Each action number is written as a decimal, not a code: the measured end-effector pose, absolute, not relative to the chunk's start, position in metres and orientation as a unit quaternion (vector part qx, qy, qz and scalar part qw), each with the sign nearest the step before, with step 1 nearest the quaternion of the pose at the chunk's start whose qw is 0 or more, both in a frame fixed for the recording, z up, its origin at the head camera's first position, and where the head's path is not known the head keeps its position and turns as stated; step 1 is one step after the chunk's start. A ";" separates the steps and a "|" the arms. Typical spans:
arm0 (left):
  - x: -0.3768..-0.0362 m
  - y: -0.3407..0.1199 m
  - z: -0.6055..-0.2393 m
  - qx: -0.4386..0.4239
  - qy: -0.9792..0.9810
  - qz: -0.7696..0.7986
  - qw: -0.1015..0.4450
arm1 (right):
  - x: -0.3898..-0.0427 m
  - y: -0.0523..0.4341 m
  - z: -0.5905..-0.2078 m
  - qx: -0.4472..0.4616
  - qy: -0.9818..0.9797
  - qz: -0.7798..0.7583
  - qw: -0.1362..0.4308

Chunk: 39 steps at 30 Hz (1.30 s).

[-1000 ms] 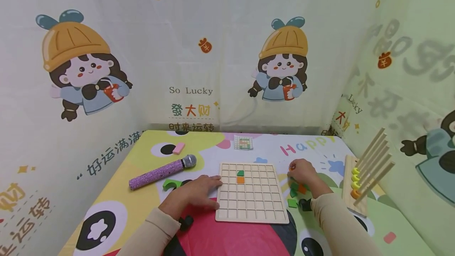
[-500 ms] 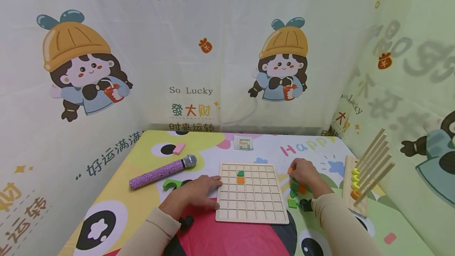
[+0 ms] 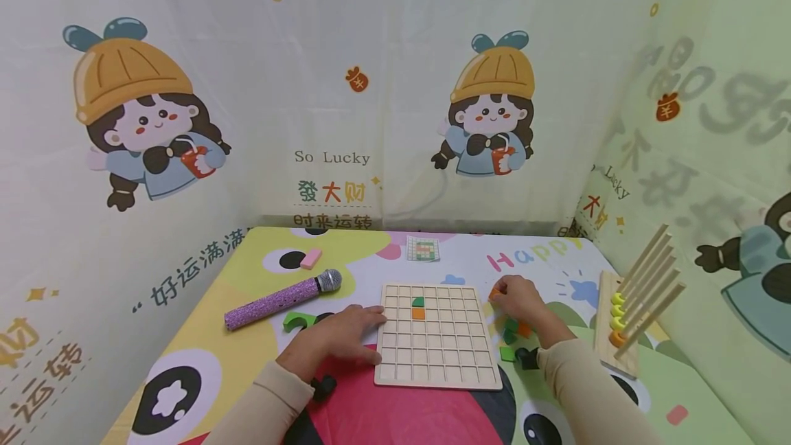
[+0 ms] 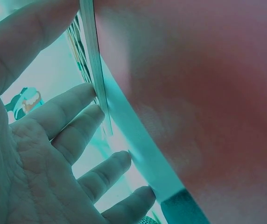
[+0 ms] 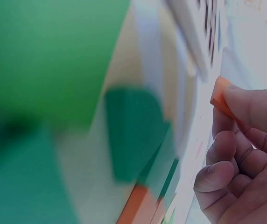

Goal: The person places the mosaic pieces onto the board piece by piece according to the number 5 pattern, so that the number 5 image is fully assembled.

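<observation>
Our left hand [image 3: 346,336] lies flat, fingers spread, steadying the wooden grid board [image 3: 437,335]; our right hand [image 3: 520,299] pinches an orange tile [image 3: 494,292] just right of it.

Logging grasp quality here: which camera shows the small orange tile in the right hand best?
The right wrist view: the small orange tile fills the frame close up, pinched at the fingertips of the right hand. The head view shows only an orange speck by the hand. The left wrist view misses it.
</observation>
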State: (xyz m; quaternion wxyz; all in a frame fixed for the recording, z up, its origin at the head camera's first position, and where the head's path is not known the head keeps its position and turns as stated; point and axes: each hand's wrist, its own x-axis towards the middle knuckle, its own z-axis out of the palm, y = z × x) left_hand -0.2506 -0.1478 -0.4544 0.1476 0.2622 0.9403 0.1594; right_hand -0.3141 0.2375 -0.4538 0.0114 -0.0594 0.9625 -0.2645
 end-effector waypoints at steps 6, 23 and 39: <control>-0.251 -0.148 -0.454 0.268 0.939 0.160 0.147 | -0.313 0.218 -0.454 -0.085 0.953 -0.289 0.010; -0.251 -0.150 -0.458 0.275 0.938 0.158 0.139 | -0.296 0.151 -0.455 -0.163 0.925 -0.339 0.061; -0.253 -0.150 -0.455 0.271 0.939 0.159 0.139 | -0.291 0.114 -0.453 -0.259 0.911 -0.312 0.073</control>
